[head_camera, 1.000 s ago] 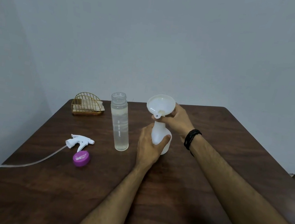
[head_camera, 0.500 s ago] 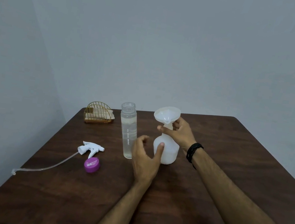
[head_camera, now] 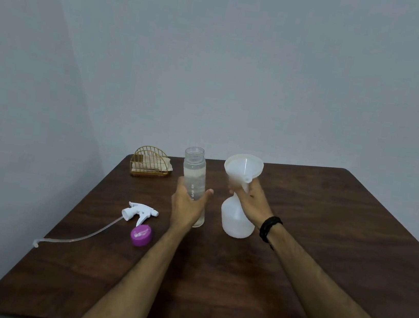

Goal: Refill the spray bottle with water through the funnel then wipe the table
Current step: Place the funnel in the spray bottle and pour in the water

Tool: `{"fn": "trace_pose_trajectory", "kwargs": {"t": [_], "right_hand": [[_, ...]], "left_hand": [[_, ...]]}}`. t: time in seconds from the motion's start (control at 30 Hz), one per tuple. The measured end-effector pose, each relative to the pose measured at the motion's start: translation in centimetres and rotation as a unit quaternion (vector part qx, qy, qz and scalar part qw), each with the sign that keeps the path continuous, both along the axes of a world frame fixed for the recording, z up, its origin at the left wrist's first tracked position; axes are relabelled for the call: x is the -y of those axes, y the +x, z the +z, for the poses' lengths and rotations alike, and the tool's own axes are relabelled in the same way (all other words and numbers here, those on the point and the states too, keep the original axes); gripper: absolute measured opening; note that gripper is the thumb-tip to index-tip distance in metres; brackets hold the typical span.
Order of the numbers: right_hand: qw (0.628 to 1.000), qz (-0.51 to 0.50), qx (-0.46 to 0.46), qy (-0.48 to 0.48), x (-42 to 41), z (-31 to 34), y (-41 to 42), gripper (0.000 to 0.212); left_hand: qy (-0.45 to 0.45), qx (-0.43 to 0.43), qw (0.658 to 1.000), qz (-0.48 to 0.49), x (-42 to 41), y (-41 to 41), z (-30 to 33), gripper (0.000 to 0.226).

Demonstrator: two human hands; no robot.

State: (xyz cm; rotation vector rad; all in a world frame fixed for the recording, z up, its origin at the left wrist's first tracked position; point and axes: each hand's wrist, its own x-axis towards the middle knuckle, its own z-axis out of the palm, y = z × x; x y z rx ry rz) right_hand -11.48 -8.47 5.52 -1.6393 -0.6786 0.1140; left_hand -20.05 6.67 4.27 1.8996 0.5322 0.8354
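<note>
A white spray bottle [head_camera: 237,220] stands upright on the dark wooden table [head_camera: 324,256], with a white funnel [head_camera: 242,167] seated in its neck. My right hand [head_camera: 249,201] holds the funnel's stem at the bottle's neck. To the left stands a clear open water bottle [head_camera: 194,175], and my left hand [head_camera: 187,204] wraps round its lower half. The white trigger sprayer head [head_camera: 139,211] with its long tube lies on the table at the left, beside a purple cap [head_camera: 141,235].
A gold wire holder [head_camera: 148,162] with folded cloths stands at the table's far left corner. A plain wall rises behind the table. I wear a black band [head_camera: 270,228] on my right wrist.
My left hand left the spray bottle, moved left and closed round the water bottle. My right hand stays at the funnel. The camera tilted up.
</note>
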Motion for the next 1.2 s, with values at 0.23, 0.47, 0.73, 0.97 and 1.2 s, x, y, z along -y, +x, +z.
{"fn": "trace_pose_trajectory", "kwargs": {"t": [0.23, 0.47, 0.73, 0.97, 1.2], "right_hand": [[1.0, -0.005, 0.003, -0.015, 0.3, -0.2, -0.4, 0.046], [1.0, -0.012, 0.004, -0.027, 0.6, -0.3, -0.5, 0.057], [0.998, 0.008, 0.036, -0.056, 0.8, 0.6, -0.7, 0.038], [0.997, 0.014, 0.04, -0.058, 0.9, 0.5, -0.9, 0.042], [0.997, 0.012, 0.039, -0.06, 1.0, 0.6, -1.1, 0.042]], "left_hand": [[0.017, -0.003, 1.0, -0.019, -0.2, -0.6, 0.1, 0.067], [0.068, -0.013, 0.997, -0.041, -1.0, -1.5, 1.1, 0.067], [0.117, -0.027, 0.991, -0.058, -0.9, -2.1, 3.3, 0.057], [0.186, -0.03, 0.979, -0.072, -1.1, -2.6, 5.1, 0.05], [0.251, -0.044, 0.964, -0.081, -1.6, -3.0, 5.7, 0.045]]}}
